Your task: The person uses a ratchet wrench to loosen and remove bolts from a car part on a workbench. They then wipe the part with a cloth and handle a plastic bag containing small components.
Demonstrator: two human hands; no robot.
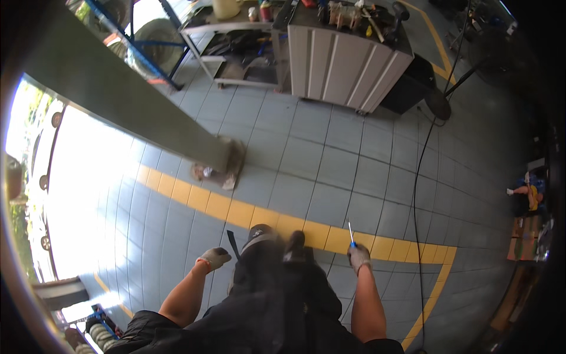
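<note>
My right hand (359, 257), in a light grey work glove, is closed round the blue handle of a screwdriver (351, 232). Its thin metal shaft points ahead, over the yellow floor line. My left hand (214, 258) wears a similar glove with an orange-red cuff. Its fingers are loosely curled together, and nothing shows in them. Just right of it, a short black strap (233, 242) sticks out beside my leg, apart from the hand. Below me are my dark trousers and shoes (260, 232), the toes at the yellow line.
A grey pillar (135, 112) stands ahead to the left. Farther off are a tool cabinet (342, 68) with tools on top, a metal shelf cart (247, 79) and a blue rack (127, 41). A black cable (416, 200) runs across the tiles at right, near a pedestal fan (438, 105).
</note>
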